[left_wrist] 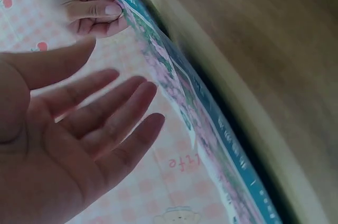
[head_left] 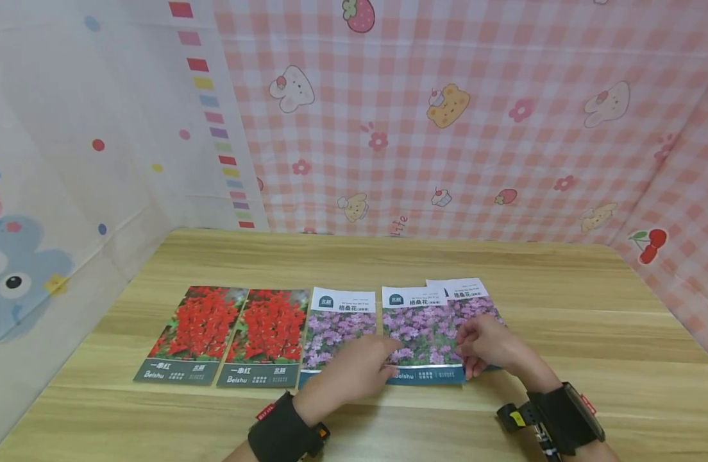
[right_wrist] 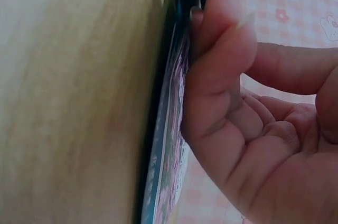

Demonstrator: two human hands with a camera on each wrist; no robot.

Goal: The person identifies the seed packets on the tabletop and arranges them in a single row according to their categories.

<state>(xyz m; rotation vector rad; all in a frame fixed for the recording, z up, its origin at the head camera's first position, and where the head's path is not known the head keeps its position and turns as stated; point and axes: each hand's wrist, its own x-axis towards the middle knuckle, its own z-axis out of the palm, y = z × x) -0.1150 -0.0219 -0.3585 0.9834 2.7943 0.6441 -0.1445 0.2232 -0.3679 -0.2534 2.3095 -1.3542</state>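
Five seed packets lie in a row in the head view, though the last two overlap. My right hand (head_left: pixel 489 343) pinches the right edge of the purple-flower seed packet (head_left: pixel 420 330) that lies partly over another purple-flower packet (head_left: pixel 472 307). In the left wrist view, the right thumb (left_wrist: pixel 95 9) shows against that edge near the teal corner. My left hand (head_left: pixel 345 372) is spread with fingers extended, at the left side of the same packet and partly covering a third purple-flower packet (head_left: pixel 339 319). The right wrist view shows curled right fingers (right_wrist: pixel 211 102) along the packet edge.
Two red-flower seed packets (head_left: pixel 195 327) (head_left: pixel 270 327) lie side by side on the left of the wooden table (head_left: pixel 383 260). A pink checked cloth (head_left: pixel 412 154) hangs behind the table, and a white patterned cloth (head_left: pixel 123 173) covers the left side.
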